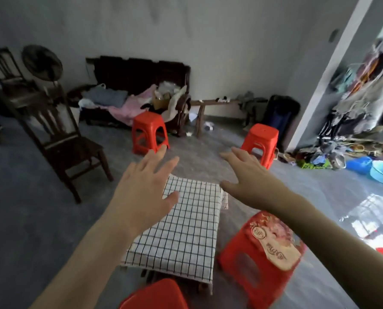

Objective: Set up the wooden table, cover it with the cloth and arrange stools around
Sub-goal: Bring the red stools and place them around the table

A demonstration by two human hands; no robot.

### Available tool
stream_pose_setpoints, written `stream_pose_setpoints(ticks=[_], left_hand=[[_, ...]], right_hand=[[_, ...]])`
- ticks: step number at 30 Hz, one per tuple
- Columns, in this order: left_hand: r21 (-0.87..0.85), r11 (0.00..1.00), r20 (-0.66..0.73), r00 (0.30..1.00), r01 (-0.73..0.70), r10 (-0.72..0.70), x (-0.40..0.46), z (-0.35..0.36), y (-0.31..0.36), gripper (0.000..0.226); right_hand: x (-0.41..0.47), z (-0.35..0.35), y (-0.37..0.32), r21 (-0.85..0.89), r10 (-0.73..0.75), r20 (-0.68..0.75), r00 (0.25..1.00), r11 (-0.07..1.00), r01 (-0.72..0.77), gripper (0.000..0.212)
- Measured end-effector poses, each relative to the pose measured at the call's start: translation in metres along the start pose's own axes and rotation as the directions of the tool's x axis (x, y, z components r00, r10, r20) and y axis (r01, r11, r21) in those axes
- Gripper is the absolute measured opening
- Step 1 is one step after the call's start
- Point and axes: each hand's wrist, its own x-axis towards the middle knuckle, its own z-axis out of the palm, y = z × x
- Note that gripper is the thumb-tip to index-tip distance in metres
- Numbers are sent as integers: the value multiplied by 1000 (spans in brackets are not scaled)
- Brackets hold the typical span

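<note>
Both hands were held out over the low table, palms down and fingers spread, grasping nothing. The left hand (146,192) hovered above the near left part of the checked cloth (186,230), and the right hand (246,175) reached past its far right corner. The white cloth with its black grid lay flat across the tabletop and hung over the edges, so that only a little dark wood of the table (154,276) showed beneath the near hem. A red plastic stool with a printed seat (270,244) stood just beside the table's right side, and another red stool (154,295) sat at the near end, cut off by the bottom edge. Two more red stools stood well apart on the grey floor, the far left stool (149,132) before a cluttered dark wooden sofa (139,72) and the far right stool (260,141) near a wall corner. A dark wooden chair (61,139) stood to the left.
</note>
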Motion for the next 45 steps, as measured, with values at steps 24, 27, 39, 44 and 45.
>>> stream_pose_setpoints(ticks=[24, 27, 39, 44, 45], left_hand=[[8, 974, -154, 963, -225, 223, -21, -165, -46, 81], [5, 974, -119, 967, -228, 227, -40, -160, -86, 81], [55, 986, -42, 987, -155, 157, -54, -169, -197, 79], [51, 983, -85, 980, -178, 182, -20, -169, -218, 79], [54, 981, -97, 977, -185, 190, -11, -169, -222, 79]], right_hand=[[-52, -118, -155, 56, 115, -323, 940, 993, -102, 70], [-54, -102, -193, 39, 130, -277, 952, 991, -124, 70], [-18, -57, -287, 52, 100, -272, 957, 995, -89, 71], [23, -43, -309, 88, 111, -301, 947, 992, -89, 72], [32, -41, -313, 92, 113, -306, 945, 992, -89, 71]])
